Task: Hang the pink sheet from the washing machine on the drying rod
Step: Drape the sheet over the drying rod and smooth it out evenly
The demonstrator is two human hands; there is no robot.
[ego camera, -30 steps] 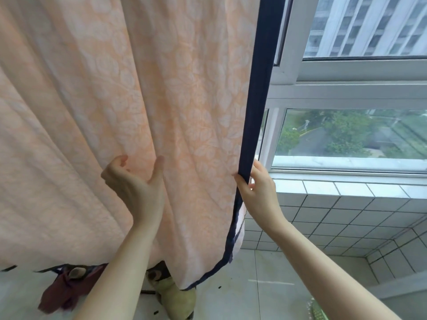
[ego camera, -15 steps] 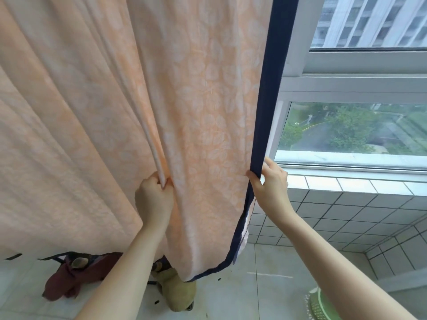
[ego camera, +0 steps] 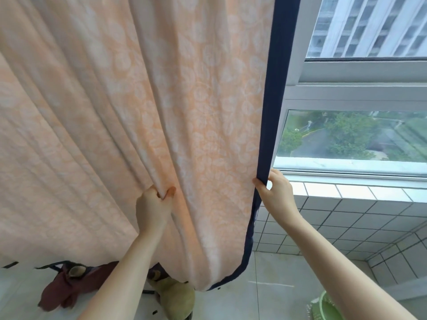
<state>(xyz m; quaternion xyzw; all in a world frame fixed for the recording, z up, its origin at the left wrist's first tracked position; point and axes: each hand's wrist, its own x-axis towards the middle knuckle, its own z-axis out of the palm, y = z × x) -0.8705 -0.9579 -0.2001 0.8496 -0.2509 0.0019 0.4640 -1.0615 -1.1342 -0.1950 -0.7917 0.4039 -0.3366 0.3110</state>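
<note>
Pink sheet point(ego camera: 143, 107) hanging in folds beside the window point(ego camera: 353, 137), left hand point(ego camera: 153, 207), open a second ago, now bunching a fold in its fist, right hand point(ego camera: 276, 195) still pinching the navy edge point(ego camera: 276, 93)

Both forearms are bare to the frame's edge (no sleeves), the left hand point(ego camera: 152, 209) and right hand point(ego camera: 278, 195) ungloved.

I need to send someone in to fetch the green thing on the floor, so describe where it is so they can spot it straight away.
Start at the big pink sheet hanging beside the window, then look down to the tiled floor near the wall under that window. The pale green basin sits there at the picture's bottom edge, only partly in view. It is the only bright green thing; the floor clutter under the sheet is maroon and olive.
</note>
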